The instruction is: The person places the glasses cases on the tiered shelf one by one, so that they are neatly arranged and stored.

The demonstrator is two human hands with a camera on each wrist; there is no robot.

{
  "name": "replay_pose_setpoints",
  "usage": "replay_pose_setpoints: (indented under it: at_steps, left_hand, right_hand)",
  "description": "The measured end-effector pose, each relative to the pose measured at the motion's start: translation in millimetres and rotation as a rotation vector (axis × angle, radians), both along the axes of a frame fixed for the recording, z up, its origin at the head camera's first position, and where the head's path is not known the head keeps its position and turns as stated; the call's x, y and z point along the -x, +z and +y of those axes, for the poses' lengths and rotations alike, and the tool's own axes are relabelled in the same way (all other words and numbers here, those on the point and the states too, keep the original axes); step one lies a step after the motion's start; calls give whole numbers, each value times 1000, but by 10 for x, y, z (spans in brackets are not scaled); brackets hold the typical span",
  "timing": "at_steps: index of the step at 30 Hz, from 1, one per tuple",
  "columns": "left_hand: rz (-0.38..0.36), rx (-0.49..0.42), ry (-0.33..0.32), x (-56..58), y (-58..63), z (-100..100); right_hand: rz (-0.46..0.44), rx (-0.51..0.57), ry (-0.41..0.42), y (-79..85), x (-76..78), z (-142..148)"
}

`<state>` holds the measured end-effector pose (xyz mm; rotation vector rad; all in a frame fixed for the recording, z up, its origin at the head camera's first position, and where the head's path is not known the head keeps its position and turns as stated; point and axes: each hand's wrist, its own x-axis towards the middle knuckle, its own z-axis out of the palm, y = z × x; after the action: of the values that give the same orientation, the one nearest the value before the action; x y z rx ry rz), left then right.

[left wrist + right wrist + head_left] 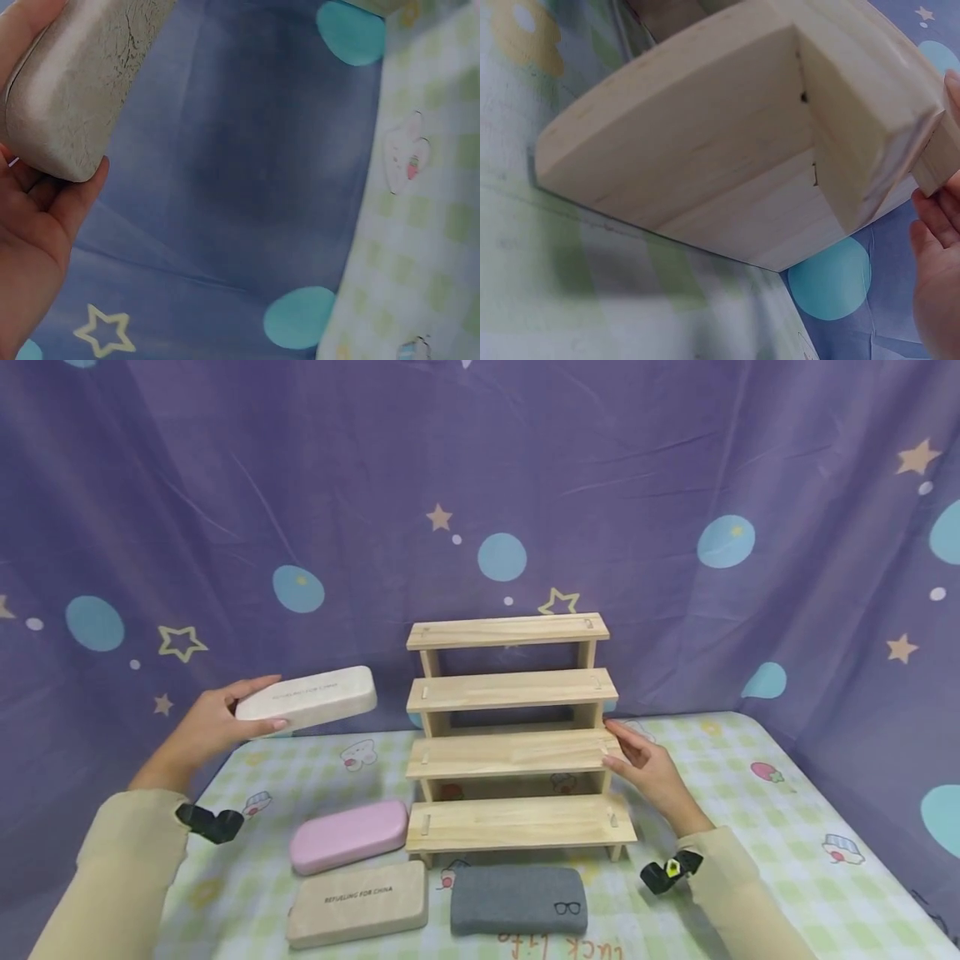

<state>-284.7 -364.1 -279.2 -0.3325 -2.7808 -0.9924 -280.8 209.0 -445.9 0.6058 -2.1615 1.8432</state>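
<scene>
My left hand (206, 722) grips one end of a cream glasses case (311, 697), lettered on top, and holds it up in the air left of a stepped wooden display stand (513, 685). In the left wrist view, the thumb and fingers wrap the rounded end of that case (90, 82). At the stand's right side, my right hand (648, 768) holds the end of the second-lowest step, fingers and thumb on either side of the board. The right wrist view shows the stand's side panel (705, 150) close up, with the hand (937, 262) at the right edge.
A pink glasses case (350, 837) lies left of the stand's foot. In front of it is a beige case (358, 906) with lettering, and beside that a grey case (517, 902) with a glasses print. A checked cloth (750, 793) covers the table; a purple curtain (615, 468) hangs behind.
</scene>
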Motion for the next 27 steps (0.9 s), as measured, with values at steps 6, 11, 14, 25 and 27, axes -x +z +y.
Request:
replay_pose_setpoints:
  at_steps: [6,11,14,25,27]
  left_hand:
    - [28,-23,-5,95,172,95]
    - [41,-54,-22,195,290,252]
    - [31,-102,-47,272,322,379]
    - [10,-200,-89,463,334,709]
    - [18,-203,-91,489,346,747]
  right_hand:
    - [-2,-3,-6,10,-25,-28]
    - [-1,-57,-6,49,-28,-22]
    - [-16,-97,-17,74,-35,-2]
    - [-21,-139,-22,83,-36,-2]
    - [-23,-138,-23,87,-33,-16]
